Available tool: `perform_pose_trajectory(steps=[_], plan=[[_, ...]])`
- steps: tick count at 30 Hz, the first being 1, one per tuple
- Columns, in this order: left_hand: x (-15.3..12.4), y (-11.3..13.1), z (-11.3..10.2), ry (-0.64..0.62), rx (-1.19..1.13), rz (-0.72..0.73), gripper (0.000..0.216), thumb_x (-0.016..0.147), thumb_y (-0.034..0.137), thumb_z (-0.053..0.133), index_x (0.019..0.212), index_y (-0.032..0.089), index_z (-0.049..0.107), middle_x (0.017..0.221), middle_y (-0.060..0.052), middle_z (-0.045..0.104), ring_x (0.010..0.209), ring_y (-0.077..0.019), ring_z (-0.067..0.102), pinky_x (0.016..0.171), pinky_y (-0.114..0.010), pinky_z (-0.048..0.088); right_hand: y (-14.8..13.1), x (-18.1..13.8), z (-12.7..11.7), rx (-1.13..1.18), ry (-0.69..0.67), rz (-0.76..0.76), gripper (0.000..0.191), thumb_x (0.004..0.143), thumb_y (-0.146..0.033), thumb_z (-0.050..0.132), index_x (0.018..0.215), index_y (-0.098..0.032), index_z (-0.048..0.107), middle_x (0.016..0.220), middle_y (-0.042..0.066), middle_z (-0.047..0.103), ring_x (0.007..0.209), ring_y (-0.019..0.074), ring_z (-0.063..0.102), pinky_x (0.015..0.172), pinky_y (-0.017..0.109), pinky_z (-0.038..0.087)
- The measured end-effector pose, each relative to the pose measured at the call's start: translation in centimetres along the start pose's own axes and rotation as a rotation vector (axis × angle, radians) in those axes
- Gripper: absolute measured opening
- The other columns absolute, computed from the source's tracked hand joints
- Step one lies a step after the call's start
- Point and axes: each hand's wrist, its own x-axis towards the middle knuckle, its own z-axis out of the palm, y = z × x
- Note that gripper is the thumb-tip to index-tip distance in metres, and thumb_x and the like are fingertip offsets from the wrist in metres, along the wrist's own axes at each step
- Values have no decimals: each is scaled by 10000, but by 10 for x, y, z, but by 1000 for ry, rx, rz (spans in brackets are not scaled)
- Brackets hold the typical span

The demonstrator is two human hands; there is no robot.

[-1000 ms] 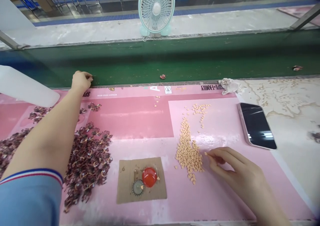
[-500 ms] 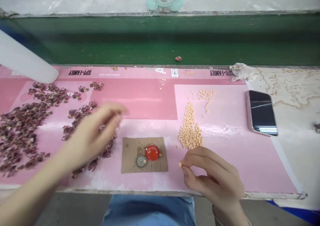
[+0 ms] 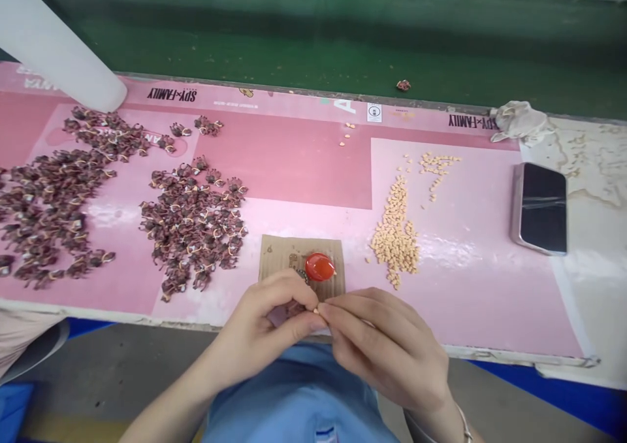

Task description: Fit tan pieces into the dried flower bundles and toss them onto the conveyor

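My left hand and my right hand meet at the table's front edge, fingertips touching. Between the fingertips a small beige piece shows, pinched by my right hand. Inside my left hand's curled fingers sits a small dark reddish-brown figure-like piece, mostly hidden. Just behind the hands lies a cardboard square bearing a red shallow cap and a dark toothed ring, partly covered by my left hand. A heap of beige pieces lies to the right, and a pile of dark reddish pieces to the left.
Another dark pile spreads at far left beneath a white cylinder. A phone and crumpled tissue are at the right. Behind the pink mat runs a green belt carrying one dark piece.
My left hand came from the dark pile to the front middle, now holding a dark piece. My right hand moved left with its beige piece to meet it. The view tilted down.
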Motion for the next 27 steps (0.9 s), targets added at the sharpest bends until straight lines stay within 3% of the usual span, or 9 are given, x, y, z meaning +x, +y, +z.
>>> perform_pose_trajectory(steps=[5, 11, 17, 23, 27], plan=[[-8, -1, -6, -12, 244, 244, 196, 1020, 233, 672, 837, 171, 707, 782, -1, 652, 722, -89, 646, 692, -117, 525, -1, -3, 4, 173, -22, 112, 134, 1026, -91, 574, 988, -141, 692, 824, 30, 748, 747, 90, 711, 728, 200, 637], [-12, 1, -11, -12, 436, 340, 300, 1086, 266, 537, 864, 167, 711, 820, -10, 636, 704, -73, 642, 687, -110, 510, -3, -5, 6, 210, -69, 144, 112, 1015, -97, 603, 976, -152, 692, 811, 16, 744, 734, 90, 703, 719, 196, 629], [-17, 0, -9, 45, 528, 346, 280, 1084, 289, 542, 878, 173, 693, 822, -11, 651, 697, -83, 654, 682, -125, 527, -7, -5, 6, 142, -91, 149, 114, 1000, -82, 613, 975, -158, 695, 831, 24, 759, 732, 100, 704, 711, 213, 635], [-19, -4, -8, 112, 431, 248, 62, 998, 179, 690, 984, 210, 742, 898, -21, 736, 789, -122, 719, 748, -139, 586, -1, -3, 8, -10, 40, 167, 185, 918, -5, 668, 963, -183, 692, 796, 17, 761, 673, 117, 721, 658, 210, 633], [-23, -9, -12, 141, 411, 206, 296, 1022, 90, 579, 1221, 238, 740, 1070, -48, 776, 1012, -145, 752, 897, -157, 599, 16, -7, 10, -238, 106, 153, 216, 910, -4, 699, 981, -209, 705, 815, 23, 776, 670, 134, 734, 643, 232, 632]])
